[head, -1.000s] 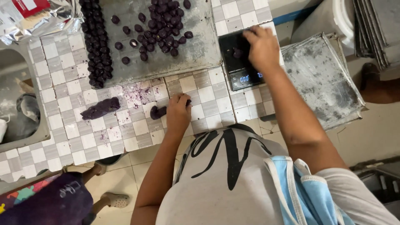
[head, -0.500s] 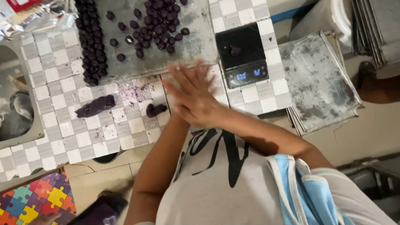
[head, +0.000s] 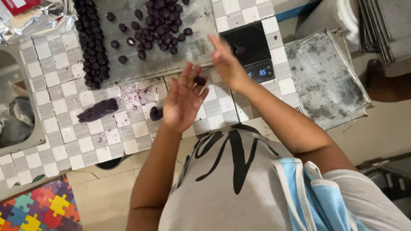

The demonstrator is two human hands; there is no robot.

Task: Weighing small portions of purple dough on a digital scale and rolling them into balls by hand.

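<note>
Checkered tile covers the counter you are standing at, stained purple near its front edge. On it lies a grey metal tray that holds a long packed column of dark purple balls along its left side and a looser heap of them toward the middle. To the right of the tray sits a black digital scale with a small purple bit on its platform. Beyond the counter's right end an empty, floury baking sheet leans on a stack.

Your left hand is open, fingers spread, palm turned toward your right hand. Your right hand is open too, blurred, raised just in front of the scale. Between the two palms a small purple dough ball shows; you cannot tell whether either palm touches it.

A log of purple dough lies on the tiles to the left, and a smaller dough lump sits just beside your left wrist.

Half a second ago your palms were pressed flat together over the counter; now they have come apart, showing the ball.
</note>
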